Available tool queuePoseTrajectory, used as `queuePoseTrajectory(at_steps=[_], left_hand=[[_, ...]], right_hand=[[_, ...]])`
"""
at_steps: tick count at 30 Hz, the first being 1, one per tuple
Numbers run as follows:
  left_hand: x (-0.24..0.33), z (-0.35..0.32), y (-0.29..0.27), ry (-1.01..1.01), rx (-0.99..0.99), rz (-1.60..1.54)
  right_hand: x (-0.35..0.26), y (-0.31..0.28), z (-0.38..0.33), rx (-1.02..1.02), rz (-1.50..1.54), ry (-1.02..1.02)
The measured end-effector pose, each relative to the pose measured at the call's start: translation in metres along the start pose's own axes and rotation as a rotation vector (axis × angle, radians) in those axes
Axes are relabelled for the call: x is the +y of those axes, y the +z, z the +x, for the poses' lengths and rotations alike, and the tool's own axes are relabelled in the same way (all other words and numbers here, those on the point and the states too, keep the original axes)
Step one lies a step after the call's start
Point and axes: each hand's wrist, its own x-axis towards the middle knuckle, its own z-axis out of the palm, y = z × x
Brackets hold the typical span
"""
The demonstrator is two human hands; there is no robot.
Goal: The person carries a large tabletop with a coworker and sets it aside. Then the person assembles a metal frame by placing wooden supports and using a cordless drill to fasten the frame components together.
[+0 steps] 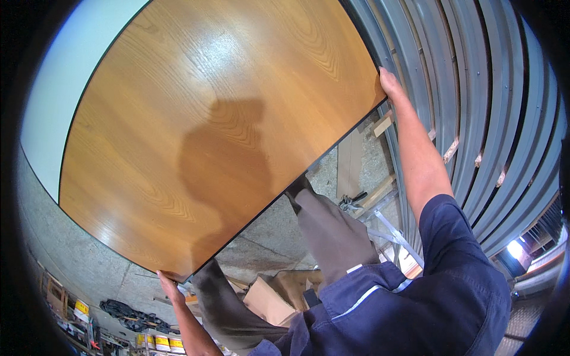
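Note:
A large wood-grain panel (142, 148) with a thin dark edge fills the upper left and middle, tilted in front of me; a head-shaped shadow falls on it. My left hand (171, 286) grips its near left corner, the fingers partly hidden beneath. At the near right corner my right hand (390, 84) holds the panel's edge, its thumb on the rim and the other fingers out of sight. Beyond the panel's far left edge lies a pale white sheet or surface (50, 113).
Long grey metal profiles (469, 89) stand stacked along the right. Cardboard (267, 299) and wood strips (377, 193) lie on the concrete floor (261, 237) by my legs. A black bundle (133, 314) and several white-and-yellow cans (161, 343) are at the lower left.

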Motion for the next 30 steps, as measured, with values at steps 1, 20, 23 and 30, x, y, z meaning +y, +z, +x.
queuePoseTrajectory(at_steps=[1,20,23,30], left_hand=[[0.008,-0.002,0.007,-0.01,0.016,-0.026],[0.011,0.019,0.017,-0.064,0.026,0.017],[0.008,0.019,0.009,-0.059,0.042,0.006],[0.004,0.03,0.014,-0.036,0.04,0.032]], right_hand=[[0.0,-0.002,-0.007,0.001,-0.005,0.011],[-0.014,0.008,-0.034,0.12,-0.072,-0.043],[-0.027,0.012,-0.049,0.119,-0.104,-0.049],[-0.029,0.01,-0.054,0.146,-0.069,-0.028]])
